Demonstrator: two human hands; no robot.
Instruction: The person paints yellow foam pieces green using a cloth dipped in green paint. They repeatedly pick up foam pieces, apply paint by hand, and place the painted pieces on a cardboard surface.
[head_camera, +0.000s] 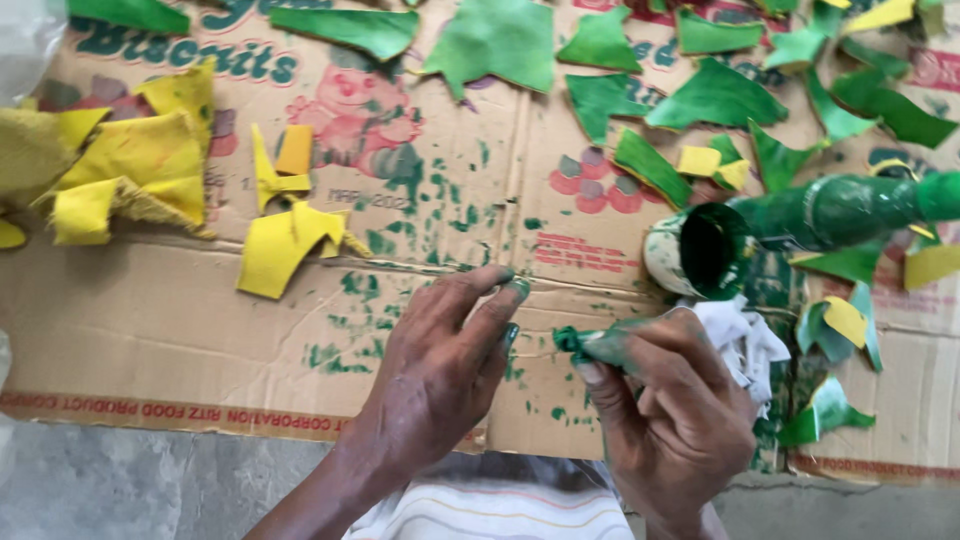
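My right hand (672, 410) pinches a small green-painted piece (590, 345) between thumb and fingers, with a white cloth (745, 340) bunched behind it. Just left of it, my left hand (445, 365) holds nothing; its fingers are spread and the tips are smeared with green paint, close to the piece. Both hands hover over a flattened cardboard sheet (150, 330) spotted with green paint. A green-painted bottle (800, 225) lies on its side right above my right hand, its cut-open end facing left.
Yellow-painted scraps (285, 245) and a yellow cloth-like heap (120, 170) lie at the left. Several green scraps (495, 40) are scattered across the top and right of the cardboard. Grey concrete floor (130, 485) shows below the cardboard's near edge.
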